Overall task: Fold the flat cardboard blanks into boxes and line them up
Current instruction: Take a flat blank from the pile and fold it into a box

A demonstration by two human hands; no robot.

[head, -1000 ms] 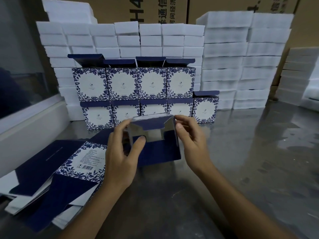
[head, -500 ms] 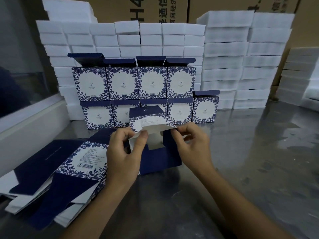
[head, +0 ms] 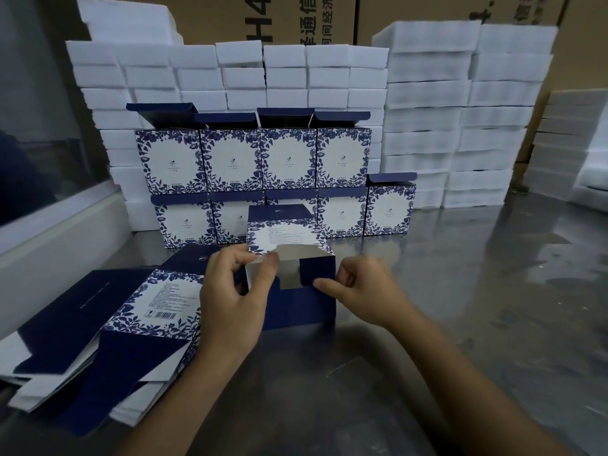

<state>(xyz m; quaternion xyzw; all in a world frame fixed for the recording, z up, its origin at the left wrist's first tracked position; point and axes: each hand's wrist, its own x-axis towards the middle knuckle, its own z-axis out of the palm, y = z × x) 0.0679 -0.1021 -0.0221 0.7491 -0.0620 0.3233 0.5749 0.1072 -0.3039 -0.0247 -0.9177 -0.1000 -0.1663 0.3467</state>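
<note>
A half-folded blue and white floral box (head: 289, 245) stands on the steel table in front of me, its end flaps partly turned in. My left hand (head: 233, 297) pinches the box's left flap between thumb and fingers. My right hand (head: 365, 291) grips its right edge, thumb pressing the dark blue flap. Behind it, folded boxes (head: 286, 159) stand in two stacked rows with lids up. A pile of flat blanks (head: 108, 324) lies at my left.
White foam blocks (head: 460, 110) are stacked high along the back and right, with brown cartons (head: 296, 18) behind them. A white ledge (head: 59, 245) borders the left side. The steel table (head: 477, 307) stretches to the right.
The box has been turned so its printed white panel faces up. Both hands shifted from the open mouth to its end flaps, which are now folded further inward.
</note>
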